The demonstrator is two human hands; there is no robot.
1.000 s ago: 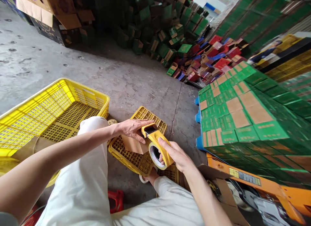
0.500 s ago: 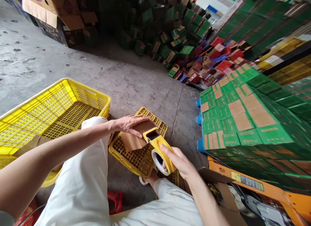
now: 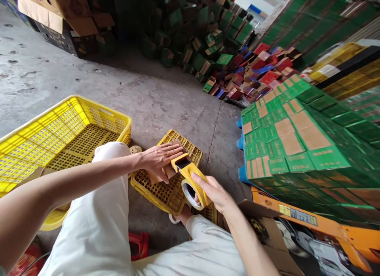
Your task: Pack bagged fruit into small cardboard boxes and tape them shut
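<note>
Two hands engaged: left hand (image 3: 162, 158) spread flat over cardboard (image 3: 171, 171), presumably steadying it against the yellow crate (image 3: 175, 207), right hand (image 3: 212, 191) curled firmly round the tape dispenser (image 3: 190, 171).

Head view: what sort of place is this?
Probably a warehouse or packing area: green boxes stacked on a blue pallet, what looks like an orange pallet jack beside them, and a heap of loose cartons beyond.
</note>
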